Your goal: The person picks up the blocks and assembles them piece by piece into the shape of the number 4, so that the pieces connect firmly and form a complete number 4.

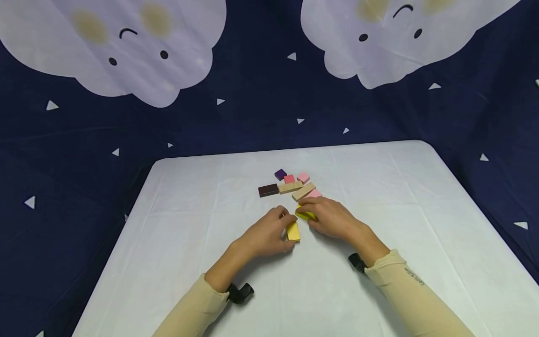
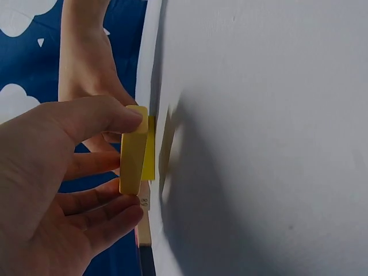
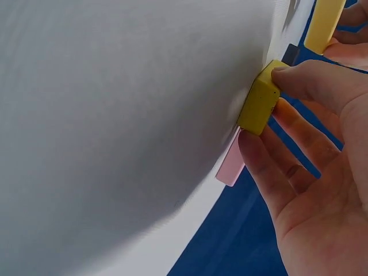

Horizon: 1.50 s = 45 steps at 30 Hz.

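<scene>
My left hand (image 1: 267,234) pinches a light yellow wooden block (image 1: 292,231) between thumb and fingers; the left wrist view shows its long flat side. Just beyond and to the right, my right hand (image 1: 330,217) holds a brighter yellow block (image 3: 261,103) by its ends, low over the white tabletop. A pink block (image 1: 313,193) lies behind the right fingers, partly covered by them. Beside it a beige block (image 1: 304,191) lies at a slant, and another beige block (image 1: 290,187) is to its left.
A dark brown block (image 1: 268,190) lies at the left end of the group. Behind are a dark purple block (image 1: 280,174), a coral block (image 1: 288,179) and a small pink block (image 1: 303,177). A navy curtain with clouds (image 1: 261,121) hangs past the table's (image 1: 189,196) far edge.
</scene>
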Motion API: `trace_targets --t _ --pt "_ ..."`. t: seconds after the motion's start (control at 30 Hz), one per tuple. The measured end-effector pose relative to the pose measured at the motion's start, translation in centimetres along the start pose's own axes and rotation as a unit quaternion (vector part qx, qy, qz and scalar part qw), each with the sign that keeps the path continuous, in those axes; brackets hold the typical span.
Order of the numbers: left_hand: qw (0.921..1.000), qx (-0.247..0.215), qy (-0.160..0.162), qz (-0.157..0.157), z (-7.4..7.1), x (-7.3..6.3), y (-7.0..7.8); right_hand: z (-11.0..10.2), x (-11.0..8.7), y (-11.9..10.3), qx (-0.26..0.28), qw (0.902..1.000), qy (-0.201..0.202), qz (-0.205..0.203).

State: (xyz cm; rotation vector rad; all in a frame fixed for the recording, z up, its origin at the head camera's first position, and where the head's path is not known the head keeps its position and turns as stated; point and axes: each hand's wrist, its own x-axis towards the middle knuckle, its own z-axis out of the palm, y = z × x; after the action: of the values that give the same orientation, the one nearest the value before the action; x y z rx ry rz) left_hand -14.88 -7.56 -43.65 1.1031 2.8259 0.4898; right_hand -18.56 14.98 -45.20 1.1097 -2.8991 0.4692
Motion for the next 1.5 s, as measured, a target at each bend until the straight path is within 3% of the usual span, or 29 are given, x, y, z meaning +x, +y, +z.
trace_targets --t 0.3,0.8,1.5 --pt "0.9991 -0.011 0.003 0.040 0.5 -0.7 0.8 0.0 0.0 0.0 0.000 1.0000 0.005 0.000" --pt "0.9961 0.012 -0.013 0.087 1.1 -2.2 2.5 -0.1 0.0 -0.3 0.001 0.9999 0.009 0.012" --pt "0.9951 0.019 -0.024 0.094 1.8 -2.9 3.1 0.0 0.0 -0.5 -0.007 0.9999 0.014 0.006"
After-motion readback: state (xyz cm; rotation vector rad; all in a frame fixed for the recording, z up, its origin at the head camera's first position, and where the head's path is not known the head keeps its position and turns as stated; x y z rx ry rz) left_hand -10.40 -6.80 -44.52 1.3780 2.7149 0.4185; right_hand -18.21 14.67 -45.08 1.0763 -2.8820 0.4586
